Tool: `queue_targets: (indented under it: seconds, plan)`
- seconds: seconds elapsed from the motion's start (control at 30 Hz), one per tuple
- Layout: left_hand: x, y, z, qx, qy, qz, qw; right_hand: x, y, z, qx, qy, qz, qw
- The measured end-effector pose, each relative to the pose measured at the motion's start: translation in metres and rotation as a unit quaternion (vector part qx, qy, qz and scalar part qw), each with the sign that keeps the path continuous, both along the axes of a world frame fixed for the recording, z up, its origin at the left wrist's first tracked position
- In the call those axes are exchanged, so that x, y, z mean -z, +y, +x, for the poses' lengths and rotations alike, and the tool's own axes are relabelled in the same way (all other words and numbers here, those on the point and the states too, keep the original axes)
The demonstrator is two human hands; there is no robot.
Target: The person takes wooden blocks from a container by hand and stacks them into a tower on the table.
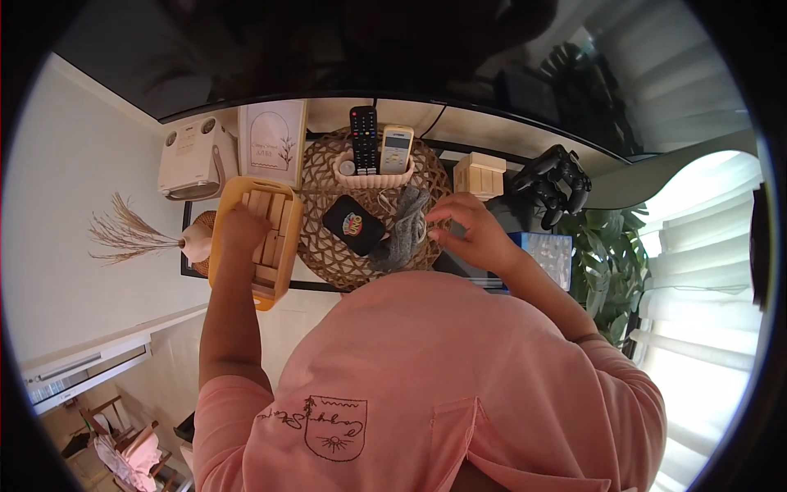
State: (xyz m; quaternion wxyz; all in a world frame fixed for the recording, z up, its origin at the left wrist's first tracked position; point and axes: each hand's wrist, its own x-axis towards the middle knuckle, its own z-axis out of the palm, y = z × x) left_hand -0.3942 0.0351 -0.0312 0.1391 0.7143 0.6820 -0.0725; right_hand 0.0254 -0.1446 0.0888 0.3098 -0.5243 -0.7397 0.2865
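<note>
Head view: I have the left hand [243,230] inside the yellow tray [293,234], left of centre in the frame. Its fingers reach down onto the wooden blocks [277,215]; the fingertips are hidden, so I cannot tell whether they are clamped on one. The blocks lie side by side within the tray walls.

I have the right hand [471,234] right of centre, thumb and fingers apart, just beside the grey cloth [406,225]. The cloth lies bunched on the round woven mat [320,261], at the centre of the frame. A black pouch [353,225] lies on the mat, left of the cloth. Above them, a pink basket [375,178] holds a black remote [363,141] and a white remote [398,149], both upright. Right of the mat, I see a wooden box [479,177] and, further right, black game controllers [557,182].
</note>
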Motion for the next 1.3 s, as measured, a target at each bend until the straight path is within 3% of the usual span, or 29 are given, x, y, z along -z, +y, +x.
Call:
queue_targets:
  seconds: [0.23,0.3,0.43,0.5,0.57,0.73,0.8,0.83,0.97,1.03,1.07,1.13,1.2,1.23,1.3]
  plan:
    - [-0.014,-0.002,0.003,0.006,-0.009,-0.032,0.999,-0.004,-0.008,-0.054,0.01,-0.01,-0.023,1.0]
    - [-0.001,-0.008,0.001,0.022,0.01,0.055,0.998,-0.004,-0.009,-0.066,-0.011,-0.016,-0.03,0.999]
    - [0.013,-0.014,-0.005,0.037,0.018,0.057,0.998,-0.006,-0.009,-0.083,-0.018,-0.022,-0.04,0.999]
    - [0.016,-0.019,-0.01,0.063,-0.01,0.129,0.99,-0.008,-0.006,-0.09,-0.008,-0.034,-0.06,0.998]
    - [0.008,-0.027,-0.015,0.047,-0.045,0.12,0.991,-0.01,0.001,-0.096,-0.015,-0.035,-0.068,0.997]
    - [-0.053,-0.062,-0.013,0.054,-0.187,0.161,0.968,-0.006,0.023,-0.122,-0.009,0.005,-0.072,0.997]
    - [-0.074,-0.07,-0.008,0.085,-0.374,0.111,0.917,-0.014,0.037,-0.139,-0.008,0.064,-0.143,0.988]
    - [-0.085,-0.072,-0.005,0.105,-0.381,0.111,0.912,-0.015,0.043,-0.148,0.004,0.094,-0.135,0.986]
    - [-0.128,-0.09,0.014,0.175,-0.564,-0.219,0.777,-0.012,0.057,-0.161,0.031,0.104,-0.034,0.993]
    - [-0.137,-0.094,0.027,0.185,-0.577,-0.263,0.751,-0.016,0.052,-0.161,-0.017,0.277,-0.255,0.926]
    - [-0.14,-0.097,0.033,0.174,-0.59,-0.304,0.727,-0.014,0.046,-0.16,-0.012,0.279,-0.253,0.926]
    - [-0.144,-0.101,0.045,0.166,-0.58,-0.314,0.733,-0.011,0.032,-0.153,-0.005,0.447,-0.255,0.857]
    - [-0.147,-0.104,0.059,0.214,-0.513,-0.303,0.774,-0.015,0.023,-0.142,0.005,0.4,-0.252,0.881]
    - [-0.141,-0.104,0.064,0.213,-0.513,-0.309,0.772,-0.017,0.019,-0.136,0.008,0.351,-0.249,0.902]
    - [-0.124,-0.1,0.074,0.243,-0.525,-0.336,0.743,-0.012,0.014,-0.125,0.024,0.384,-0.274,0.882]
